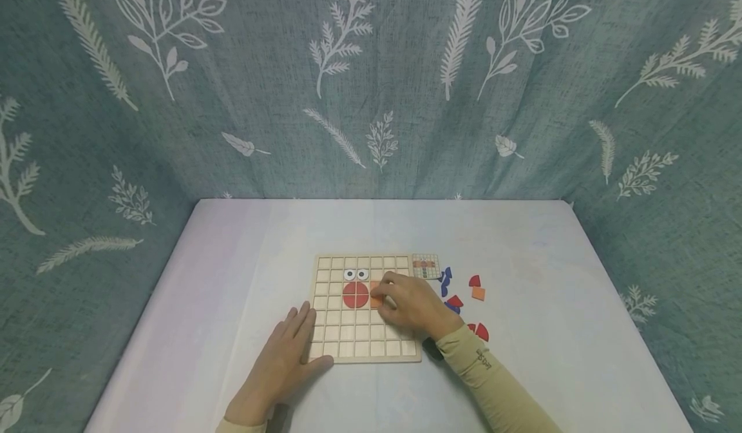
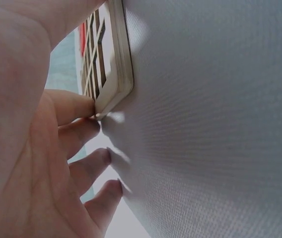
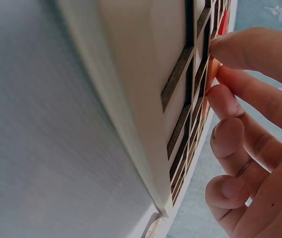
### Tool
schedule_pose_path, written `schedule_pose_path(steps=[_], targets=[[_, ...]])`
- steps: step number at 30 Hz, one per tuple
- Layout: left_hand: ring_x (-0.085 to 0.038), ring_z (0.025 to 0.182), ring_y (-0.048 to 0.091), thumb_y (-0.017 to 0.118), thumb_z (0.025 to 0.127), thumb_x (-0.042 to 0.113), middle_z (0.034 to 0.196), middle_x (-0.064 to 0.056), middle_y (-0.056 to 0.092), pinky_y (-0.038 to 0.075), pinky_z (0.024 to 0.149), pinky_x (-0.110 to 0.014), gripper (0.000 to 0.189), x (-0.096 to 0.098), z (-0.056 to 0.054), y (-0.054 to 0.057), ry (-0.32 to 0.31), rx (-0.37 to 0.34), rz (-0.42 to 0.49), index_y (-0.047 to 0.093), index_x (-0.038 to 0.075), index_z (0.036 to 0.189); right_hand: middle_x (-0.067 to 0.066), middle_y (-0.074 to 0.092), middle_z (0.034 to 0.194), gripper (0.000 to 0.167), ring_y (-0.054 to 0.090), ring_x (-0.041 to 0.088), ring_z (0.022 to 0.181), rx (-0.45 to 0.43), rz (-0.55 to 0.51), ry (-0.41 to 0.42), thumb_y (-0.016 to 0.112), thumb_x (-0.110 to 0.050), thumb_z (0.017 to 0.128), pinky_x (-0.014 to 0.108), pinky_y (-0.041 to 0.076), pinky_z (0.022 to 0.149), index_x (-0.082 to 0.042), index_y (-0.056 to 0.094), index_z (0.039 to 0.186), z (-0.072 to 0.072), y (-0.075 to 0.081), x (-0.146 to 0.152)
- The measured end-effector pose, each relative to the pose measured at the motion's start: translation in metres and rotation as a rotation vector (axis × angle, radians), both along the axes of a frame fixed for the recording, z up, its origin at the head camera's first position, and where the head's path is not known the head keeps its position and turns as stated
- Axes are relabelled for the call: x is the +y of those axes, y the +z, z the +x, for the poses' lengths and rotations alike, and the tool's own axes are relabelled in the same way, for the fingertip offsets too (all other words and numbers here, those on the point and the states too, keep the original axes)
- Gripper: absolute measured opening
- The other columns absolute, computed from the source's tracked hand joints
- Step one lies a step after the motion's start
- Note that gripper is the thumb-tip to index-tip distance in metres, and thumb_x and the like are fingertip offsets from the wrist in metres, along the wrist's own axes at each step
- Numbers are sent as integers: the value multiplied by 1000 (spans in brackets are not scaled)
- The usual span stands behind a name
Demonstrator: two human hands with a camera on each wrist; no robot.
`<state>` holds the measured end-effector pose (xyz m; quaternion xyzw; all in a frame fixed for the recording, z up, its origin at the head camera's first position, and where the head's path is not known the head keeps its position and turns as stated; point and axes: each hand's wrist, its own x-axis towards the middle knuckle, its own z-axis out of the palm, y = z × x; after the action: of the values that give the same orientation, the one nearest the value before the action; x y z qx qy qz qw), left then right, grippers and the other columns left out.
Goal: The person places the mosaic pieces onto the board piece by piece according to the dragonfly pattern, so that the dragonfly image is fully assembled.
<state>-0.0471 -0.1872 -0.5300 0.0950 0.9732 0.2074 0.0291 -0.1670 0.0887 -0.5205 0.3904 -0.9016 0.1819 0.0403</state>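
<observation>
A wooden grid board (image 1: 362,349) lies on the table with a red circle (image 1: 355,295) made of quarter pieces and two eye tiles (image 1: 356,274) in its cells. My left hand (image 1: 284,349) rests at the board's left edge, fingers straight and thumb by the near corner; the left wrist view shows fingertips at the board's corner (image 2: 123,89). With thumb and fingers, my right hand (image 1: 408,301) pinches an orange square tile (image 1: 375,299) at the cells right of the circle. That orange tile (image 3: 212,70) is partly hidden by the fingertips in the right wrist view.
A small pattern card (image 1: 426,267) lies at the board's far right corner. Right of it are scattered blue pieces (image 1: 445,283), red quarter pieces (image 1: 482,332) and an orange square (image 1: 478,294). Some pieces lie close by the right forearm. A patterned curtain (image 1: 406,130) surrounds the table.
</observation>
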Motion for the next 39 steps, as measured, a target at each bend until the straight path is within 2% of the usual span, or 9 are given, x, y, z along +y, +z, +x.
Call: schedule_pose_path(steps=[9, 18, 23, 26, 28, 31, 33, 36, 39], targets=[[-44, 148, 27, 75, 86, 55, 162, -19, 32, 26, 119, -58, 96, -2, 0, 0, -5, 23, 4, 37, -2, 154, -8, 65, 100, 22, 54, 4, 75, -6, -28, 9, 75, -24, 91, 17, 50, 64, -20, 77, 112, 0, 1, -1], [-44, 149, 26, 74, 86, 56, 162, -19, 31, 25, 119, -58, 96, 0, -1, 2, 2, -10, 5, 37, -1, 155, -7, 66, 99, 19, 57, 4, 74, 31, -60, 24, 75, -21, 91, 18, 51, 63, -19, 77, 110, 0, -2, 2], [-43, 149, 25, 75, 86, 55, 162, -19, 30, 25, 120, -58, 96, -1, -2, 1, 5, -16, 10, 37, -1, 155, -8, 66, 98, 18, 57, 5, 74, -8, -58, -23, 74, -22, 92, 18, 51, 62, -21, 78, 109, 3, 1, 7], [-43, 149, 25, 75, 86, 55, 163, -19, 30, 25, 120, -58, 96, -1, -1, 0, 3, -14, 12, 37, -1, 155, -7, 67, 99, 17, 59, 6, 75, 2, -86, -45, 75, -21, 91, 20, 51, 60, -20, 78, 108, 4, 6, 15], [-43, 149, 25, 74, 86, 55, 163, -18, 30, 24, 120, -58, 96, -1, -1, 0, 6, -13, 15, 37, -1, 155, -6, 68, 102, 19, 63, 8, 79, 16, -106, -64, 76, -20, 91, 23, 55, 63, -19, 78, 109, 6, 10, 22], [-43, 149, 26, 74, 86, 55, 162, -19, 31, 25, 120, -58, 96, -1, -1, 1, 5, -9, 12, 37, -1, 155, 0, 70, 111, 22, 70, 20, 101, 28, -134, -94, 77, -18, 89, 33, 60, 73, -18, 77, 111, 7, 15, 36], [-43, 149, 26, 74, 86, 56, 162, -19, 31, 25, 120, -58, 96, -1, -1, 1, 5, -7, 6, 37, -1, 155, 5, 70, 118, 23, 68, 27, 113, 50, -163, -115, 79, -15, 87, 35, 60, 75, -17, 76, 109, 7, 17, 47], [-44, 148, 27, 74, 86, 55, 162, -19, 31, 26, 119, -58, 96, -1, -1, 0, 4, 2, 6, 38, -1, 154, 8, 71, 118, 23, 71, 23, 96, 64, -218, -142, 81, -11, 85, 31, 57, 68, -14, 75, 108, 5, 15, 65], [-44, 148, 27, 75, 85, 55, 162, -19, 32, 25, 119, -58, 96, -1, 0, -1, 4, 11, 5, 38, -1, 154, 1, 70, 109, 23, 63, 14, 75, 74, -243, -185, 81, -11, 86, 25, 52, 60, -13, 74, 107, 3, 14, 82]])
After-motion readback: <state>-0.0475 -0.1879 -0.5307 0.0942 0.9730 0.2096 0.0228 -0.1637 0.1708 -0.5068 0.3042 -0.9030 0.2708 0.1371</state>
